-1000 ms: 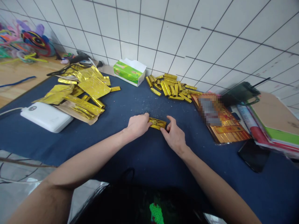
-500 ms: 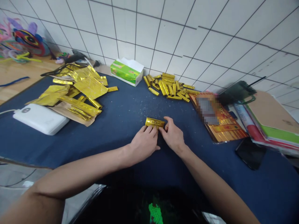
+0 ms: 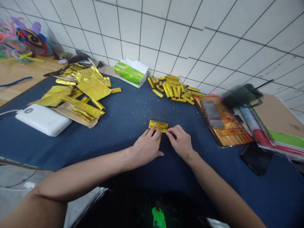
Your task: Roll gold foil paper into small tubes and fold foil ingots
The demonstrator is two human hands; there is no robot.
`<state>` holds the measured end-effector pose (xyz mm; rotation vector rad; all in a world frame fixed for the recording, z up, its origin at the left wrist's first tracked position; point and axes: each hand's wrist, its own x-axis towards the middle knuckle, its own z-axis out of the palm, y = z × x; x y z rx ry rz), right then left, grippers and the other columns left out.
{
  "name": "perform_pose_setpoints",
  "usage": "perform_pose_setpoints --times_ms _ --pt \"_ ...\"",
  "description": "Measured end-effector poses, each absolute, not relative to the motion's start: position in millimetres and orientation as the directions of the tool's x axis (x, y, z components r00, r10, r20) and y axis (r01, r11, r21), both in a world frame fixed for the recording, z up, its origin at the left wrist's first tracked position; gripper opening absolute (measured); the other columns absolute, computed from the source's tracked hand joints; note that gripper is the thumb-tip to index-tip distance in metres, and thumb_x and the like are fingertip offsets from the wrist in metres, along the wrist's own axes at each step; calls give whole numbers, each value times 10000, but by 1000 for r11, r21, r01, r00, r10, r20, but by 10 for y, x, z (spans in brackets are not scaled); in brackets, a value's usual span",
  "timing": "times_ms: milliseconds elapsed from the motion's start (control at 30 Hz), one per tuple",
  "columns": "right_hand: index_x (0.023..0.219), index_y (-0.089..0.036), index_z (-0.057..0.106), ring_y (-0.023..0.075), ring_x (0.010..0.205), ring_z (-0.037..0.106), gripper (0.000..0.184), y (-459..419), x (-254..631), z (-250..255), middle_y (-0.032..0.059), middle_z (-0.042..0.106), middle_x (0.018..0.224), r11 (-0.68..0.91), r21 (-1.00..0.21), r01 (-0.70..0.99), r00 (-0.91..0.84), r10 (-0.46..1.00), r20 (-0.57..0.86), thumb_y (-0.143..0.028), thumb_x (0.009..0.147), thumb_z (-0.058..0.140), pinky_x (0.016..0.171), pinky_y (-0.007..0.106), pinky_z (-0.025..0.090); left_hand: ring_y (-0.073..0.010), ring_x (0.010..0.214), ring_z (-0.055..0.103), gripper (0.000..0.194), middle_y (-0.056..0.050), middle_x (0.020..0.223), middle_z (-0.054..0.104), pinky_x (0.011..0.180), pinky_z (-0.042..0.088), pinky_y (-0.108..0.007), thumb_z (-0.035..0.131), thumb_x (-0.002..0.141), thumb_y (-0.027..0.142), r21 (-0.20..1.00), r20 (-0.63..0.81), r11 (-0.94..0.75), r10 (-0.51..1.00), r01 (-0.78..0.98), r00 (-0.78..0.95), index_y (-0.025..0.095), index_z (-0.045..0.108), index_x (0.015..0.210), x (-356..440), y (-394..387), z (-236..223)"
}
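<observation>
A small piece of gold foil paper (image 3: pixel 158 124), partly folded lengthwise with creases showing, lies on the dark blue tabletop in front of me. My left hand (image 3: pixel 146 147) rests over its near left part, fingers stretched out, fingertips pressing on the foil, thumb apart from it. At the foil's near right corner my right hand (image 3: pixel 180 142) is closed in a pinch, thumb and index finger together on the edge. The fingers of my left hand hide part of the near edge. Beyond, against the wall, lies a pile of rolled gold foil tubes (image 3: pixel 174 89).
Loose gold foil sheets (image 3: pixel 93 90) spread at the left, behind a white power bank (image 3: pixel 42 120) with a cable. A green tissue pack (image 3: pixel 130 73) stands by the tiled wall. At the right are an orange-gold packet (image 3: pixel 229 131), a dark cup (image 3: pixel 243 95), folders (image 3: pixel 280 122) and a black phone (image 3: pixel 256 158).
My right hand has shifted slightly right and its index finger has come down from the foil's far edge into a pinch at the near corner. The left hand stays nearly in place.
</observation>
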<state>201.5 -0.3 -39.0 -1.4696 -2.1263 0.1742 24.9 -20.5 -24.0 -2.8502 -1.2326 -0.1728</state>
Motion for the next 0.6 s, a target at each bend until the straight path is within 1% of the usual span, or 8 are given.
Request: perform_pose_setpoints --times_ms 67,100,167,233,333,433,600 --pt "869 -192 647 105 659 557 246 -34 2006 -399 30 592 774 497 -265 826 -395 847 355 -273 877 415 595 208 416 -318 1220 375 706 -194 1269 464 997 321 -393 504 779 547 13 109 -689 721 724 684 12 451 1238 241 -202 -232" --pt "908 -199 658 105 657 557 256 -46 2000 -401 29 597 776 514 -207 832 -432 836 340 -268 881 412 586 205 411 -316 1222 376 697 -192 1276 461 1000 319 -394 503 781 544 11 104 -691 719 722 687 18 457 1235 238 -201 -228" --pt "987 -206 658 107 648 556 270 -65 1988 -400 28 603 769 504 -112 856 -452 837 308 -271 880 419 565 208 400 -315 1227 375 692 -190 1294 448 1003 315 -396 499 784 543 5 96 -696 715 718 692 24 458 1239 234 -199 -224" --pt "1040 -205 649 112 645 557 288 -75 1981 -393 29 606 763 470 -51 881 -438 853 285 -289 881 424 553 212 391 -320 1233 368 710 -190 1309 437 1001 317 -400 499 782 547 -2 87 -696 715 718 694 23 442 1257 232 -200 -223" --pt "1090 -203 631 115 643 560 312 -81 1976 -379 32 609 762 447 -3 895 -432 866 252 -303 885 419 545 216 380 -325 1236 365 728 -186 1313 439 992 327 -398 499 780 551 -15 75 -692 719 722 690 21 426 1274 232 -207 -220" --pt "1114 -205 620 115 646 562 326 -87 1975 -367 35 613 766 446 20 895 -439 871 218 -304 893 402 546 219 373 -329 1242 359 729 -191 1325 430 999 315 -409 499 782 547 -29 61 -687 724 726 687 22 421 1281 232 -224 -201" --pt "1146 -232 601 125 678 576 355 -105 1989 -338 33 618 777 415 11 910 -410 894 181 -344 906 365 573 231 383 -364 1252 333 749 -193 1364 391 1013 266 -500 477 780 572 -43 12 -663 747 747 664 37 410 1300 219 -265 -154"
